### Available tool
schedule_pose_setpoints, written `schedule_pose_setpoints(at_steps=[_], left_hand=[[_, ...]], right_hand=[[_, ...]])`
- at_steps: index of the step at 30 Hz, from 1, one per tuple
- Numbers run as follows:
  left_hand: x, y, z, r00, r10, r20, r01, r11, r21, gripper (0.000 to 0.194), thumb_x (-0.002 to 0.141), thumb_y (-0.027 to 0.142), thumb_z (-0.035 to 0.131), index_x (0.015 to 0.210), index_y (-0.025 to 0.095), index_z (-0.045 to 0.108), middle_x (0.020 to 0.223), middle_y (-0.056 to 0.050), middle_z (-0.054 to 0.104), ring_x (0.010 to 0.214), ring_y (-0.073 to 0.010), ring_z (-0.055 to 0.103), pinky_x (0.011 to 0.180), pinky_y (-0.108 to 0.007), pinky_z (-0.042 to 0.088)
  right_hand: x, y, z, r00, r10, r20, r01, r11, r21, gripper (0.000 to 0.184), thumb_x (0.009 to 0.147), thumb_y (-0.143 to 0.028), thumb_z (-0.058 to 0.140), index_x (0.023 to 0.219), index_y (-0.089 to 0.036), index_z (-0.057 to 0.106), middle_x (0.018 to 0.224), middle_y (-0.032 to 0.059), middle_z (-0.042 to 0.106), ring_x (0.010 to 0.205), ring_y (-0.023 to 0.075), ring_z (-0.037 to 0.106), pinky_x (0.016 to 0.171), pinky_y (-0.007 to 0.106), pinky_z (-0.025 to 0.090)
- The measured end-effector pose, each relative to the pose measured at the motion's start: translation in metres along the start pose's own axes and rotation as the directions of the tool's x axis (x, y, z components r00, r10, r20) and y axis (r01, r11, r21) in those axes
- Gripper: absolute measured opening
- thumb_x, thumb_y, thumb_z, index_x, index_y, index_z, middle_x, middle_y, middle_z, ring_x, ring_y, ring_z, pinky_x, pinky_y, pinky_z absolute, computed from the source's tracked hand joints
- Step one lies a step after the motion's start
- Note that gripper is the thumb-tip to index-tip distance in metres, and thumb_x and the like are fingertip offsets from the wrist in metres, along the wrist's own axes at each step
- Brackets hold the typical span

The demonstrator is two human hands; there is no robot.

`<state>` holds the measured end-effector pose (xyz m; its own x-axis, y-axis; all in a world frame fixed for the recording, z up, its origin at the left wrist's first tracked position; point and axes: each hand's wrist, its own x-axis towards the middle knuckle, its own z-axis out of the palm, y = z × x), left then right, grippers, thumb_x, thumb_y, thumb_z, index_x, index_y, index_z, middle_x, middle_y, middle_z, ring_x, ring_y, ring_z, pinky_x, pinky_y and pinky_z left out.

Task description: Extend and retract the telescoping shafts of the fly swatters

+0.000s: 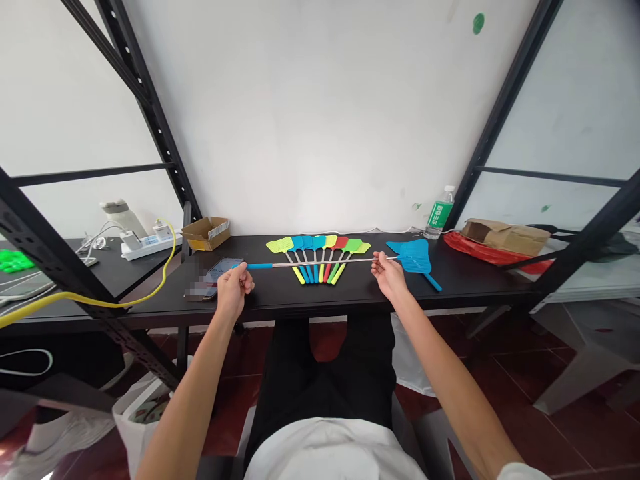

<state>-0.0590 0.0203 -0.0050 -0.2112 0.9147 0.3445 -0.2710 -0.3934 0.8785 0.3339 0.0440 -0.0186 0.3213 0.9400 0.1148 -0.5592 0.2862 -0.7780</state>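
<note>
I hold a blue fly swatter stretched across the black table [310, 293]. Its thin metal rod [325, 263] runs level between my hands. My left hand [233, 288] is closed round the blue handle end [257, 266]. My right hand [387, 275] pinches the rod near the blue swatter head [414, 257], which lies on the table. Behind the rod lies a fan of several swatters [320, 257] in yellow, blue, red and green.
A phone [217, 273] lies by my left hand. Further back sit a small cardboard box [206, 233], a power strip [150, 244] with a yellow cable, a green-labelled bottle [439, 215], and a brown paper bag on red plastic [505, 238]. Black shelf struts flank both sides.
</note>
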Motion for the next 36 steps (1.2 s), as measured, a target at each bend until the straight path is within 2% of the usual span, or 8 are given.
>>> schedule_pose_setpoints(at_steps=[6, 11, 20, 23, 27, 33, 36], left_hand=[[0.0005, -0.0002, -0.0001, 1.000, 0.006, -0.027, -0.006, 1.000, -0.007, 0.040, 0.085, 0.036, 0.065, 0.058, 0.020, 0.040, 0.047, 0.005, 0.042, 0.040, -0.0078, 0.036, 0.048, -0.025, 0.039], [0.0002, 0.0001, 0.0006, 0.999, 0.016, -0.028, -0.015, 1.000, 0.011, 0.041, 0.086, 0.037, 0.064, 0.058, 0.020, 0.040, 0.046, 0.005, 0.042, 0.040, -0.0082, 0.036, 0.048, -0.025, 0.038], [0.0003, -0.0010, 0.0001, 0.999, 0.028, -0.022, -0.028, 1.000, 0.002, 0.040, 0.087, 0.037, 0.062, 0.057, 0.020, 0.042, 0.047, 0.004, 0.041, 0.040, -0.0086, 0.036, 0.047, -0.025, 0.037], [0.0002, -0.0023, -0.0012, 0.999, 0.018, 0.032, -0.019, 0.999, 0.026, 0.039, 0.089, 0.037, 0.061, 0.057, 0.019, 0.046, 0.048, 0.003, 0.044, 0.042, -0.0095, 0.039, 0.046, -0.025, 0.035], [-0.0019, -0.0022, -0.0031, 0.988, -0.002, 0.158, -0.010, 0.997, 0.073, 0.036, 0.089, 0.036, 0.061, 0.059, 0.018, 0.052, 0.050, 0.000, 0.048, 0.046, -0.0112, 0.043, 0.046, -0.025, 0.033], [-0.0053, 0.0010, -0.0028, 0.937, -0.027, 0.348, -0.059, 0.970, 0.235, 0.034, 0.089, 0.037, 0.061, 0.062, 0.016, 0.059, 0.058, -0.002, 0.054, 0.053, -0.0120, 0.047, 0.050, -0.025, 0.036], [-0.0068, 0.0031, -0.0008, 0.920, -0.020, 0.391, -0.105, 0.949, 0.296, 0.035, 0.089, 0.038, 0.060, 0.063, 0.016, 0.060, 0.060, -0.003, 0.055, 0.054, -0.0123, 0.048, 0.052, -0.026, 0.038]], right_hand=[[0.0027, 0.0005, -0.0023, 0.999, 0.013, -0.030, -0.011, 0.998, 0.054, 0.017, 0.073, -0.023, 0.085, 0.084, -0.017, 0.073, 0.083, 0.0035, 0.074, 0.064, 0.0074, 0.063, 0.058, 0.016, 0.055], [0.0027, -0.0005, -0.0024, 0.999, 0.015, -0.036, -0.013, 0.997, 0.078, 0.013, 0.076, -0.018, 0.082, 0.085, -0.017, 0.071, 0.085, 0.0037, 0.075, 0.066, 0.0081, 0.066, 0.063, 0.017, 0.058], [-0.0010, -0.0054, 0.0016, 0.997, 0.038, -0.074, -0.032, 0.996, 0.086, 0.006, 0.084, -0.014, 0.073, 0.086, -0.017, 0.070, 0.085, 0.0052, 0.076, 0.063, 0.0083, 0.066, 0.061, 0.017, 0.059], [-0.0013, -0.0049, 0.0016, 0.997, 0.030, -0.078, -0.023, 0.995, 0.095, 0.005, 0.084, -0.014, 0.073, 0.083, -0.017, 0.069, 0.085, 0.0056, 0.076, 0.064, 0.0082, 0.067, 0.060, 0.016, 0.059], [-0.0014, -0.0039, 0.0013, 0.998, 0.027, -0.065, -0.021, 0.996, 0.084, 0.007, 0.083, -0.017, 0.076, 0.081, -0.016, 0.070, 0.085, 0.0061, 0.077, 0.064, 0.0083, 0.068, 0.061, 0.015, 0.058], [-0.0048, -0.0049, 0.0049, 0.999, 0.015, -0.047, -0.014, 1.000, 0.028, 0.014, 0.081, -0.025, 0.080, 0.079, -0.016, 0.070, 0.083, 0.0060, 0.077, 0.063, 0.0088, 0.069, 0.058, 0.015, 0.058], [-0.0053, -0.0051, 0.0054, 0.999, 0.010, -0.048, -0.009, 1.000, 0.029, 0.016, 0.079, -0.027, 0.081, 0.079, -0.017, 0.069, 0.082, 0.0054, 0.077, 0.063, 0.0093, 0.069, 0.058, 0.015, 0.058]])
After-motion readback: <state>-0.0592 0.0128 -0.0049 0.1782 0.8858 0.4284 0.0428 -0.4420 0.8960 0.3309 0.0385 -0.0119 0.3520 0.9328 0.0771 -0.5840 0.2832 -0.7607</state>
